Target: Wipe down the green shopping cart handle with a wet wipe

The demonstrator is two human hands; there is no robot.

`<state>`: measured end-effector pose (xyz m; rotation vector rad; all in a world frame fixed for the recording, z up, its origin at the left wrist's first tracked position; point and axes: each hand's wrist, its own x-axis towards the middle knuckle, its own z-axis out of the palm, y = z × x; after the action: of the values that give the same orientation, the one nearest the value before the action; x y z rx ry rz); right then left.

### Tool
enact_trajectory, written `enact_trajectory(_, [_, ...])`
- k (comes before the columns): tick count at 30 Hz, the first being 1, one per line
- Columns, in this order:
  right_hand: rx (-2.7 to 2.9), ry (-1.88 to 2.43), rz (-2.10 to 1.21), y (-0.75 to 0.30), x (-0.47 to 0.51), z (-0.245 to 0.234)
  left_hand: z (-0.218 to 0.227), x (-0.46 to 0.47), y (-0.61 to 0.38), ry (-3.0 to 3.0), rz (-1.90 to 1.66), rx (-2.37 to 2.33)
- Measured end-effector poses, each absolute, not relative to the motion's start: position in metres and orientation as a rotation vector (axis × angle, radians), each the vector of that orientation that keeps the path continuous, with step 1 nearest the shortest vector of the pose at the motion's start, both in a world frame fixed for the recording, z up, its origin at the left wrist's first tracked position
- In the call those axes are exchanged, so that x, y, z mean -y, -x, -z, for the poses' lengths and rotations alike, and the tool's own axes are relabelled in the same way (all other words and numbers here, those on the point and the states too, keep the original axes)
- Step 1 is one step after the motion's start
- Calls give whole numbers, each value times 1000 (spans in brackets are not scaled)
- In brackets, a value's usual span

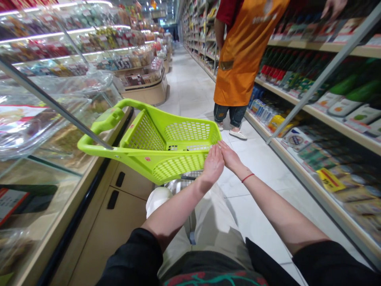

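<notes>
A lime-green plastic shopping cart [190,161] with perforated walls stands before me, its basket holding nothing I can see. My left hand [213,162] is at the near right corner of the basket, its fingers closed over the rim. Right beside it, my right hand [230,156] grips the same end, with a red string on that wrist. The two hands touch or nearly touch, and their fingertips are partly hidden. At the far left end is the cart's handle [108,120], which neither hand touches.
A person in an orange apron [239,51] stands in the aisle ahead. Shelves of green bottles [339,89] and packs line the right side. At left, a wooden counter [98,222] holds packaged food behind glass, close to the cart. White floor tiles [253,182] lie between.
</notes>
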<state>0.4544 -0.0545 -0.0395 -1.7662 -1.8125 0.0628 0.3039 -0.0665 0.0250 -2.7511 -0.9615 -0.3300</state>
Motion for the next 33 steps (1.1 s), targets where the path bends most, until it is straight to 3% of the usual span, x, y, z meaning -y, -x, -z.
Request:
enact_trajectory(9, [1869,1766,-53,-458,57,43,-19,57,-269,2789,303,851])
enact_trajectory(21, [1886,1809,-69,-456,58,36,-33,41,-189,2708,340,1197])
enact_trajectory(33, [1898,1902,-54,-449,59,27,-13,56,-275,2747,392,998])
